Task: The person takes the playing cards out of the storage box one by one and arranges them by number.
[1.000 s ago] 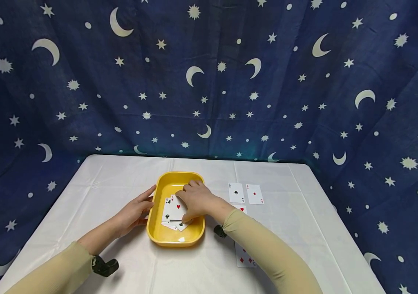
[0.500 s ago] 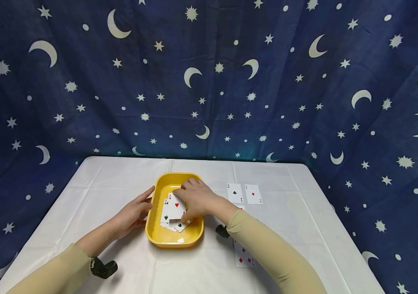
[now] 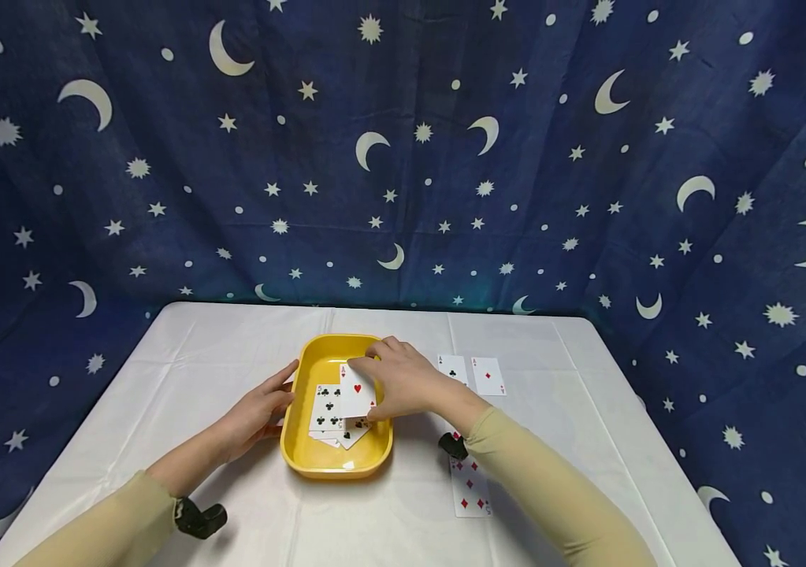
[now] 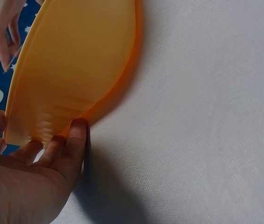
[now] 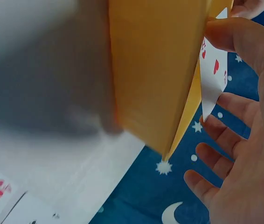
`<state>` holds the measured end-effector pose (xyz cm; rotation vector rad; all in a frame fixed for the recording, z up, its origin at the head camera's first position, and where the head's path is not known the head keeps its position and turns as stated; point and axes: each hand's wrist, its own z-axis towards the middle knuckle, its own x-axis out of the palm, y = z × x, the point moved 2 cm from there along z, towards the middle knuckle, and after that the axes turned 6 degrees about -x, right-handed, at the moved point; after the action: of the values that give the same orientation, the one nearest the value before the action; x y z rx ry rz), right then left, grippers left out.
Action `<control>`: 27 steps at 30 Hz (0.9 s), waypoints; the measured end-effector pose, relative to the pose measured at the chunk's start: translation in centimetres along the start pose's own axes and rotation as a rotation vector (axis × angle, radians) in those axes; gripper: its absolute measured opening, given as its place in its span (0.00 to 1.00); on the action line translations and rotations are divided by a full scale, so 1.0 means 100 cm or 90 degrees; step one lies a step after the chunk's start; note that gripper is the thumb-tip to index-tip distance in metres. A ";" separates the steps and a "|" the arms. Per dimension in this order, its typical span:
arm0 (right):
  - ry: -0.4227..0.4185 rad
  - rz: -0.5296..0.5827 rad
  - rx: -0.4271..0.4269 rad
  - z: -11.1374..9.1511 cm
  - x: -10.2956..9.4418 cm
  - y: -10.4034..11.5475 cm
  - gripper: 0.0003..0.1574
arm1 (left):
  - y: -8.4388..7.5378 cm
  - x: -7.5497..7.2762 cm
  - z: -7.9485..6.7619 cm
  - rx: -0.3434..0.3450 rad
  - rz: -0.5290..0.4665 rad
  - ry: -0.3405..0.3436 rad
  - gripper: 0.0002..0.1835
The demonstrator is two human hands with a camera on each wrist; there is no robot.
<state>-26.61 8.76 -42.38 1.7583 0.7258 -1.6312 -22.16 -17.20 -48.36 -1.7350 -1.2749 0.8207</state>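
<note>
While a tan left sleeve (image 3: 98, 524) cuts across the lower left of the frame and a matching right sleeve (image 3: 551, 492) crosses the lower right, a white cloth (image 3: 374, 528) covers the table below and between them. Five of diamonds (image 3: 469, 492) lies face up lower right of centre, just left of the right sleeve. Yellow tray (image 3: 337, 472) sits on the cloth, mid-frame, slightly left of centre.

Left hand (image 3: 261, 409) at the tray's left side: fingers apart and relaxed, fingertips touching the outer wall in the left wrist view. Right hand (image 3: 410, 382) at the tray's right edge: thumb and fingers moderately spread, pinching the ace of hearts (image 3: 356, 390) between opposite edges. That card is over the right half of the tray, face showing; right wrist view has it tilted beside the rim.

Five of clubs (image 3: 326, 408) lies face up inside the tray, partly behind the ace of hearts; more cards under it, mostly hidden. Farther up, right of centre: ace of clubs (image 3: 451, 364), partly covered by the right hand, and ace of diamonds (image 3: 489, 376) beside it. Dark blue curtain (image 3: 403, 94) with moons and stars fills the top.
</note>
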 end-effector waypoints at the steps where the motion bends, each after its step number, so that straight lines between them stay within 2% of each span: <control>1: -0.002 0.004 0.004 -0.003 -0.001 -0.002 0.56 | 0.000 0.000 0.000 0.001 0.000 0.000 0.37; 15: -0.043 0.051 0.075 -0.047 -0.017 -0.046 0.56 | 0.001 -0.001 0.001 0.008 0.008 0.001 0.37; 27: -0.072 0.081 0.132 -0.092 -0.026 -0.083 0.57 | 0.002 -0.002 0.005 -0.004 0.000 -0.010 0.37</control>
<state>-27.10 21.24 -40.06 1.7965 0.3959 -1.7531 -22.54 -17.31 -48.76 -1.7368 -1.2887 0.8339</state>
